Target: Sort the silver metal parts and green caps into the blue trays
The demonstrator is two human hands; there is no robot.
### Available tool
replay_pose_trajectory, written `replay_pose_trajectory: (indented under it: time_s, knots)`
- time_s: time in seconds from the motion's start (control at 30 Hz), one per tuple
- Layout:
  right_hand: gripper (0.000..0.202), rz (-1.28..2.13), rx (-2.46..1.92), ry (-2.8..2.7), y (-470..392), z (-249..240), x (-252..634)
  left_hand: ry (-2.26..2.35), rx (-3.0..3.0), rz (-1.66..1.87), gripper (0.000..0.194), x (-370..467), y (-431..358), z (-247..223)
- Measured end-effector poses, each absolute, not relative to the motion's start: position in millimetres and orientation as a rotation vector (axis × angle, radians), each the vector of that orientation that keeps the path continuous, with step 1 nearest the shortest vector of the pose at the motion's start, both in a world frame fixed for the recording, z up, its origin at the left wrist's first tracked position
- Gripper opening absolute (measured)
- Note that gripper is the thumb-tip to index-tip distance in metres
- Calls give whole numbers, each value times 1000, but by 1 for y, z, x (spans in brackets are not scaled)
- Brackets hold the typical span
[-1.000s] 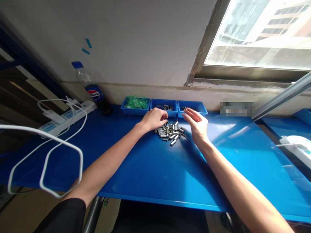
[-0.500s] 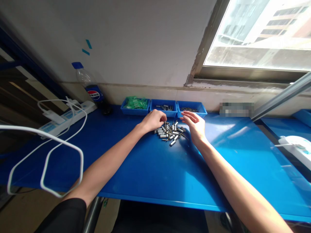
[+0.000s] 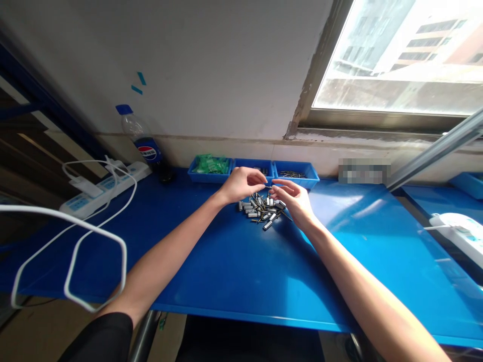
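Observation:
Over a pile of small metal cylinders and thin pins on the blue table, my left hand and my right hand face each other, fingertips almost touching. A thin pin-like piece spans the gap between them. Both hands are pinched at its ends. Behind them stand three blue bins: the left one holds green pieces, the middle one, partly hidden by my left hand, holds grey pieces, and the right one holds thin pins.
A cola bottle and a white power strip stand at the back left. White cable loops hang at the left. Another power strip lies at the right, near a slanted metal bar.
My right hand has moved left and its fingers have closed. My left hand has lifted slightly and shifted right, so the fingertips now meet around the thin piece.

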State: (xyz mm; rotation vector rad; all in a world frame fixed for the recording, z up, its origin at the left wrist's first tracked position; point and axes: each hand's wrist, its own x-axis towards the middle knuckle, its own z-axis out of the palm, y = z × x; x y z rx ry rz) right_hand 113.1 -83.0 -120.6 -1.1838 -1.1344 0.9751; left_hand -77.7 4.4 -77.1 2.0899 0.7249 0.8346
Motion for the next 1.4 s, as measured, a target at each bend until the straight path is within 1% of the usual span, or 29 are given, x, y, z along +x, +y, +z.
replay_pose_trajectory:
  time_s: [0.1,0.2,0.33,0.4,0.53,0.6,0.8,0.97,1.13,1.4]
  knots:
    - [39,994,-1188,-1128,-82,-123,112,683,2081,801,15,-77,3,-77]
    - [36,1003,-1190,-1125,-81,-125,112,686,2121,788,15,-79,5,-77]
    - [34,914,-1226,-1106,-80,-127,116,821,2312,709,13,-84,10,-80]
    - [38,829,-1211,-1050,-79,-127,119,915,2409,615,13,-87,12,-83]
    - [59,773,-1155,-1000,-76,-128,125,1000,2510,463,24,-88,13,-93]
    - [60,780,-1168,-1011,-76,-128,127,997,2517,435,26,-87,14,-99]
    - [46,817,-1176,-1031,-79,-127,124,974,2440,503,35,-84,16,-108]
    - [39,821,-1211,-1036,-80,-125,122,967,2426,507,35,-84,16,-109]
    - [38,846,-1193,-1007,-79,-123,121,950,2451,542,39,-83,17,-109]
    - [40,839,-1227,-1052,-80,-126,121,886,2393,736,35,-80,15,-99]
